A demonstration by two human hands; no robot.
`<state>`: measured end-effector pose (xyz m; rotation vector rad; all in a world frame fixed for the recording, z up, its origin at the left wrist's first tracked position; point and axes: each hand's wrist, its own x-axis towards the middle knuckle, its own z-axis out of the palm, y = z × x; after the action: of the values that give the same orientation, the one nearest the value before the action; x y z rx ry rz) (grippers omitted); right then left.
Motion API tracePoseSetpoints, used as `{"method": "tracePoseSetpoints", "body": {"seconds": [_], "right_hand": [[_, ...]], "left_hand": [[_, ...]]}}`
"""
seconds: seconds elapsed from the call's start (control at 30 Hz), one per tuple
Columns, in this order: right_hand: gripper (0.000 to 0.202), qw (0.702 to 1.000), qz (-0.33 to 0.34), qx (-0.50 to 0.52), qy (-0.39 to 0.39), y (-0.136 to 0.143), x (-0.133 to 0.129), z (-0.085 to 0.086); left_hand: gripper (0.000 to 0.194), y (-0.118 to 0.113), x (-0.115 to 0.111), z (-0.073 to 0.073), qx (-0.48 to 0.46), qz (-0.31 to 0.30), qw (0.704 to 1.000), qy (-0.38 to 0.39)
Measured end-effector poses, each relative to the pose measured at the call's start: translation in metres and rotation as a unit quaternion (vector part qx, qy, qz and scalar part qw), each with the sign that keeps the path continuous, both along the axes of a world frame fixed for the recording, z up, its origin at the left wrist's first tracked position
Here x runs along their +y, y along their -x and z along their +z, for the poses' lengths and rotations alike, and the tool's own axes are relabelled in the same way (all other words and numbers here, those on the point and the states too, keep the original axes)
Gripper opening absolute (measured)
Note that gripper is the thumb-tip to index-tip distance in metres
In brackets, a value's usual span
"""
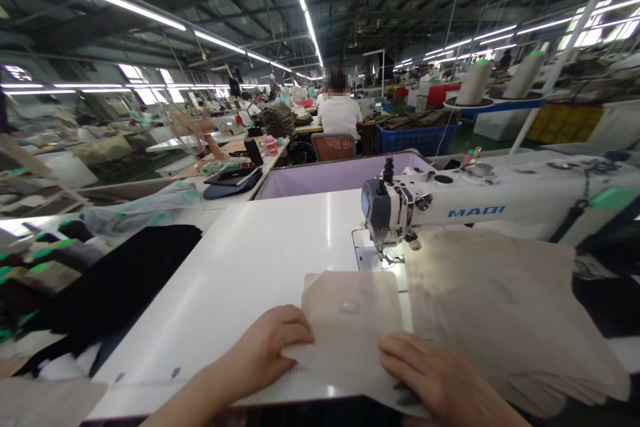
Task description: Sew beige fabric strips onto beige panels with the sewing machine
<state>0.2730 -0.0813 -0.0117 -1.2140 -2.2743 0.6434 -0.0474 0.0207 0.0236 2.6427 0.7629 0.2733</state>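
Note:
A beige fabric panel (350, 333) lies flat on the white table in front of the sewing machine (385, 213). Near its middle sits a small pale raised patch (350, 307). My left hand (273, 347) touches the panel's left edge, fingers bent and thumb apart. On the panel's lower right rests my right hand (430, 370), its fingers together and pointing left. A dark pointed thing (406, 392) sticks out from under that palm; its kind is hidden. The panel's far edge lies just short of the needle and presser foot (390, 257).
A larger beige fabric piece (490, 300) spreads under the machine arm and over the right side. Black cloth (125, 273) and thread cones (55, 273) lie at left. Behind the table stands a lilac-lined bin (310, 180). Further off, a person (339, 113) sits facing away.

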Motion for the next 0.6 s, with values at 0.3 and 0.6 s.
{"method": "tracePoseSetpoints", "body": {"seconds": [0.3, 0.6], "right_hand": [[0.032, 0.906, -0.317, 0.249, 0.129, 0.004, 0.037, -0.012], [0.023, 0.905, -0.332, 0.262, 0.036, 0.015, 0.031, -0.046]], "left_hand": [[0.020, -0.037, 0.021, -0.008, -0.098, 0.263, 0.949, 0.145], [0.023, -0.047, 0.015, -0.029, -0.137, 0.399, 0.898, 0.124]]}}
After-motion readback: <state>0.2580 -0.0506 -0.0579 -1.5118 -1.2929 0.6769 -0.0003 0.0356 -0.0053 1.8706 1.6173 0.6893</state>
